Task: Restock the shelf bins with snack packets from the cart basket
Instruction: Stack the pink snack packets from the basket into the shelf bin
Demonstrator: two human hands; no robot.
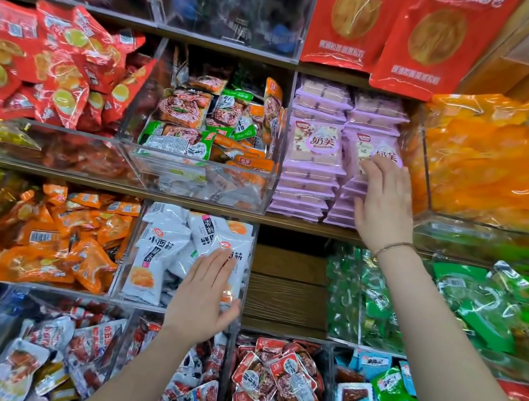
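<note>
Purple packets sit stacked against the right hand, whose straight fingers press their front. Lower left, the left hand lies flat on white packets; neither grips anything.

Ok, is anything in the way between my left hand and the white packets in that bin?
Nothing visible. The left hand rests flat on the white packets in their clear bin, fingers straight.

Our left forearm and right forearm bare to frame edge. Our left hand and right hand bare. Thin brown cord bracelet circles our right wrist.
</note>
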